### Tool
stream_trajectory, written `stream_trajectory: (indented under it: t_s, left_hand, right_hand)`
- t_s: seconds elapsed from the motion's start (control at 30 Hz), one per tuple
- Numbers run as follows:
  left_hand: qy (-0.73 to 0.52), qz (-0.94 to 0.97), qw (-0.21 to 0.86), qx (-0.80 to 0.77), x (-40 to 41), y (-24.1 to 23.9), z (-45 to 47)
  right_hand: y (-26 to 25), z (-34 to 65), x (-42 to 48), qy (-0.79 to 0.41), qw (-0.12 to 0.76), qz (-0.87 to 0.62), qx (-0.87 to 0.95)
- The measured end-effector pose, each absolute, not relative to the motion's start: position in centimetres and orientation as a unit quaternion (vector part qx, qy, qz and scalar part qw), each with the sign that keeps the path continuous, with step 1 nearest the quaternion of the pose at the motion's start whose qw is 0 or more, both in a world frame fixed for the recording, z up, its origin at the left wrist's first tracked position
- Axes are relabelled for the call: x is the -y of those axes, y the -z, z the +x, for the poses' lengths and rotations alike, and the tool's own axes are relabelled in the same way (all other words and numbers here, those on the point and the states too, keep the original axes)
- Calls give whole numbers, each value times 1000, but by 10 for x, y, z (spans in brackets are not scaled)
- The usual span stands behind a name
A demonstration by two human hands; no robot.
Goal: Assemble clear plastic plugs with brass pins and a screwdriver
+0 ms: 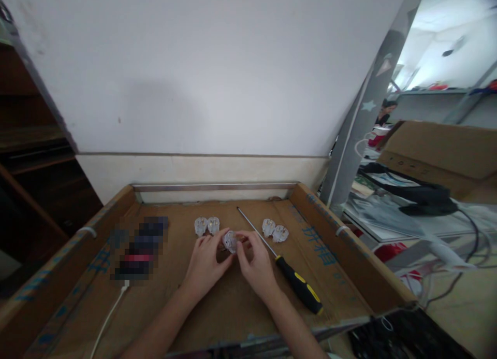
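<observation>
Both of my hands meet over the middle of a cardboard-lined tray [341, 260]. My left hand [205, 266] and my right hand [254, 263] pinch a small clear plastic plug part [230, 241] between their fingertips. Two similar clear parts [207, 225] lie just beyond my left hand. Another pair of clear parts [275, 230] lies beyond my right hand. A long screwdriver [298, 286] with a black and yellow handle rests on the tray, right beside my right hand, its shaft pointing to the back.
A blurred-out dark object [140, 250] with a white cable [111, 312] lies at the tray's left. A wall stands behind. Brown shelving [31, 157] is at left. At right are a cardboard box [442, 152], a grey post [361, 120] and cluttered cables.
</observation>
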State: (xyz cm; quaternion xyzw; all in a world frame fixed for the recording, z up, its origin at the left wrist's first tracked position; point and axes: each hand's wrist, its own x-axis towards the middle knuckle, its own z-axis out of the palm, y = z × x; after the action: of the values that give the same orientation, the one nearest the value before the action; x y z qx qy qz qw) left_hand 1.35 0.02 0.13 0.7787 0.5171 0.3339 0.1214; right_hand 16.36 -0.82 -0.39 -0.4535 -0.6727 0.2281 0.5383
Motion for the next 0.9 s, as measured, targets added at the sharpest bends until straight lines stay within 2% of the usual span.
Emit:
stream_trajectory:
  t_s: [0.27,0.5,0.8,0.9]
  left_hand:
    - [-336,778,144,-512,2,-3,17]
    - [-359,771,163,-500,1,1,16]
    - [-443,694,322,-467,-2,4,14]
    - [-443,692,309,-479,-3,2,14]
  right_hand:
    - [3,161,11,-207,493,-470,703]
    - [3,162,12,-207,498,-471,698]
    - [5,159,9,-236,533,-445,680]
    - [5,158,9,-258,542,-435,671]
